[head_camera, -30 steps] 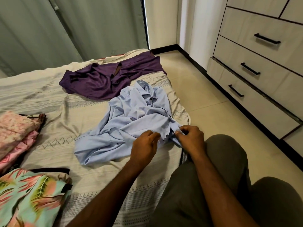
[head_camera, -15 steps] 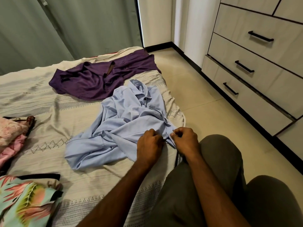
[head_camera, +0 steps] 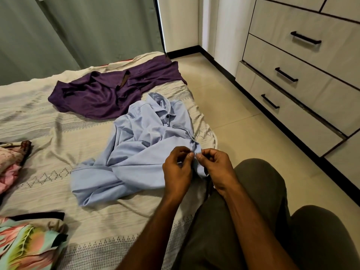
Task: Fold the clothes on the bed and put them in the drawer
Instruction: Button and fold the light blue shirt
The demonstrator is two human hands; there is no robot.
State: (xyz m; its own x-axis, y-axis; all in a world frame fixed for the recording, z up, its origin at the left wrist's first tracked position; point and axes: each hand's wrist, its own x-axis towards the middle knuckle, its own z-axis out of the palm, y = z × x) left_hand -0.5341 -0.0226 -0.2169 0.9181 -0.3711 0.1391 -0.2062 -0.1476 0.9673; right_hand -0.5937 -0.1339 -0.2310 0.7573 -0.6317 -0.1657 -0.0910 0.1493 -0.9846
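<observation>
A light blue button shirt lies crumpled on the bed, collar pointing away from me. My left hand and my right hand meet at the shirt's near right edge, each pinching the button placket between thumb and fingers. A purple garment is spread out behind the blue shirt. The chest of drawers stands at the right, all its drawers closed.
A pink floral garment and a tropical-print garment lie at the bed's left edge. My knees in dark trousers fill the lower right. Tiled floor runs between bed and drawers. A green curtain hangs behind.
Both hands have lifted slightly and drawn closer together on the shirt's front edge, fingertips now nearly touching. The view has shifted a little to the right.
</observation>
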